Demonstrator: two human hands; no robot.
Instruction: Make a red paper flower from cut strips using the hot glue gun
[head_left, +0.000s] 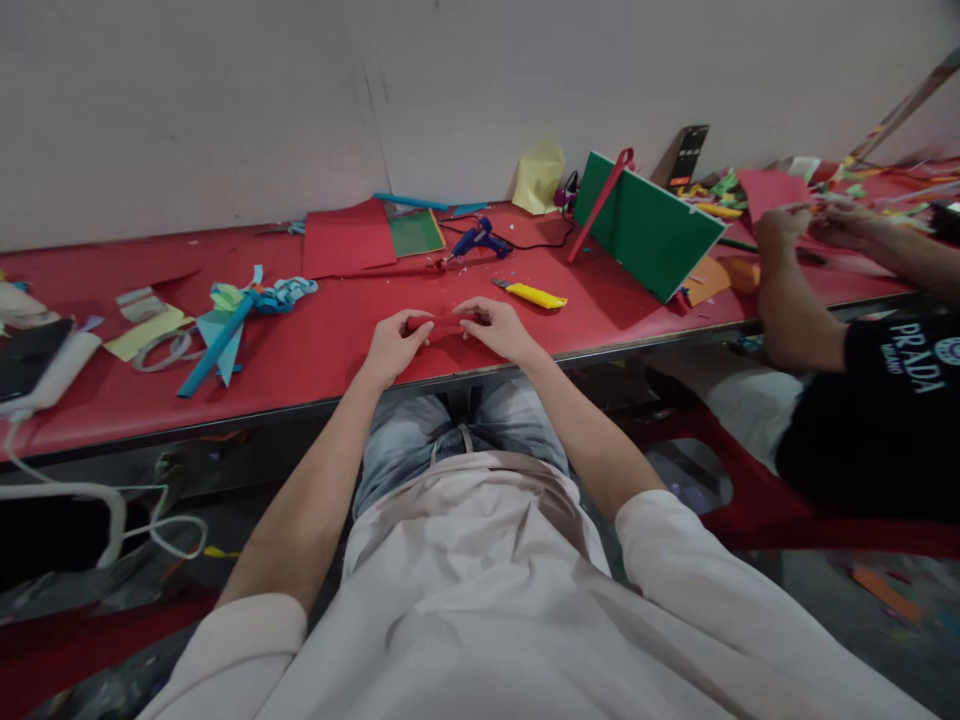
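Note:
My left hand (397,346) and my right hand (496,328) meet over the front part of the red table (322,345). Between their fingertips runs a narrow red paper piece (447,324), pinched at both ends. It looks rolled or folded, but red on red hides its exact shape. Just beyond my right hand lies a yellow utility knife (537,295) with its blade out. Behind my hands rests a blue glue gun (480,240), its nozzle pointing left over some red scraps.
Red paper sheets (349,238) lie at the back. On the left are a blue paper figure (221,340), a tape roll (162,350) and a white device (56,370) with a cable. A green board (645,225) leans at right, beside a co-worker's hands (784,228).

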